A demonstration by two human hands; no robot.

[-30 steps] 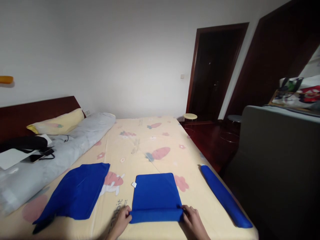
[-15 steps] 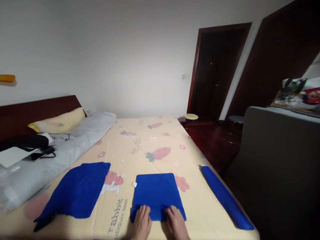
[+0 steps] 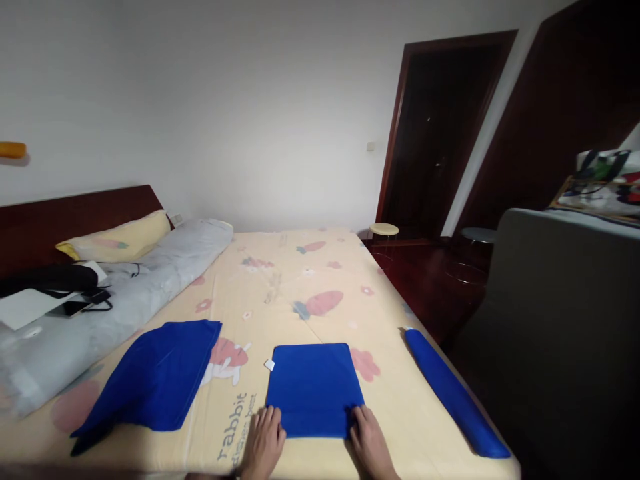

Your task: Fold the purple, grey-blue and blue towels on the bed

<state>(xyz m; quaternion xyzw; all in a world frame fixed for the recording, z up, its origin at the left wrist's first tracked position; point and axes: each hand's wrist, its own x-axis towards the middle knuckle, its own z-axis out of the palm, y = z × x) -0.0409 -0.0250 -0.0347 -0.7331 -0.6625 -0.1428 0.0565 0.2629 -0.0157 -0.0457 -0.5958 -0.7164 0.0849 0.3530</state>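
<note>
A blue cloth (image 3: 316, 383), folded into a near-square with a small white tag (image 3: 270, 365) at its left edge, lies flat on the bed in front of me. My left hand (image 3: 267, 437) is at its near left corner, fingers curled over the edge. At the near right corner my right hand (image 3: 367, 433) has its fingers bent around the cloth in the same way. Both thumbs are partly hidden. A second blue cloth (image 3: 160, 373) is spread loosely to the left. To the right, along the bed's edge, lies a long rolled blue cloth (image 3: 453, 393).
The bed (image 3: 300, 327) has a patterned cream sheet. Along its left side run a grey quilt (image 3: 125, 307), a yellow pillow (image 3: 120, 240) and a phone (image 3: 73, 309). Beyond the right edge stand a round stool (image 3: 384, 229) and a dark grey panel (image 3: 560, 333).
My hands have moved apart, from the top of the cloth's near part out to its two near corners. The cloth lies almost as before. The view has shifted slightly.
</note>
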